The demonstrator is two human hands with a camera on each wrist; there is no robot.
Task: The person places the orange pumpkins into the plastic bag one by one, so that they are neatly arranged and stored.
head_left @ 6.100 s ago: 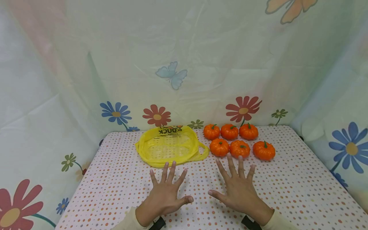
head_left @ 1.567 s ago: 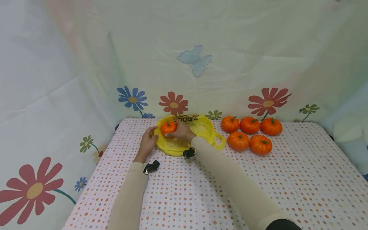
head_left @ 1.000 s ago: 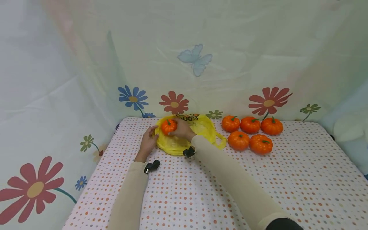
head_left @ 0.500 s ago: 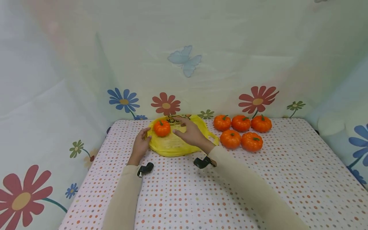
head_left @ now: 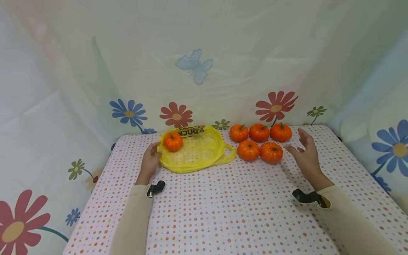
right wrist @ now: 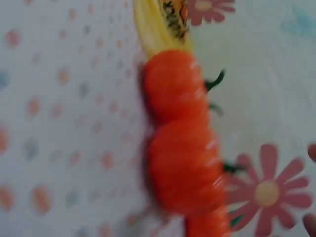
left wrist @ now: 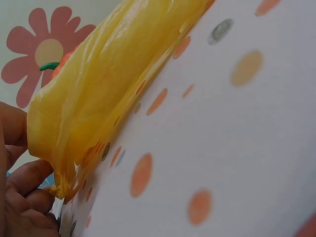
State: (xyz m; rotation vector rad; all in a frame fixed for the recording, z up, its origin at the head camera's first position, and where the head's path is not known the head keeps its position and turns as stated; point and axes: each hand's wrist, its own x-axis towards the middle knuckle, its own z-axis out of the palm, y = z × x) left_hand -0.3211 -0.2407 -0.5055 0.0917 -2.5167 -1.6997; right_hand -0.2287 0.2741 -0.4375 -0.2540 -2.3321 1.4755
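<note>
A yellow plastic bag (head_left: 191,168) lies with its mouth spread wide on the table. One small orange pumpkin (head_left: 173,142) with a green stem sits inside at its left. My left hand (head_left: 149,163) holds the bag's left rim; in the left wrist view the fingers (left wrist: 32,175) are at a gathered corner of the plastic. My right hand (head_left: 307,156), holding nothing, hovers right of the other pumpkins, thumb and fingers apart. Three of those form a back row, with the right one (head_left: 281,132) near my fingertips. Two more stand in front, including a ribbed pumpkin (head_left: 271,152).
A white tablecloth (head_left: 204,212) with coloured dots covers the table. Behind it hangs a pale curtain (head_left: 248,71) printed with flowers and a butterfly. The bag's loop handle (head_left: 230,154) points right, close to the front pumpkins.
One pumpkin from the front row has gone into the bag. My right hand has let go of it and swung right, past the remaining pumpkins. The left hand stays at the bag's rim.
</note>
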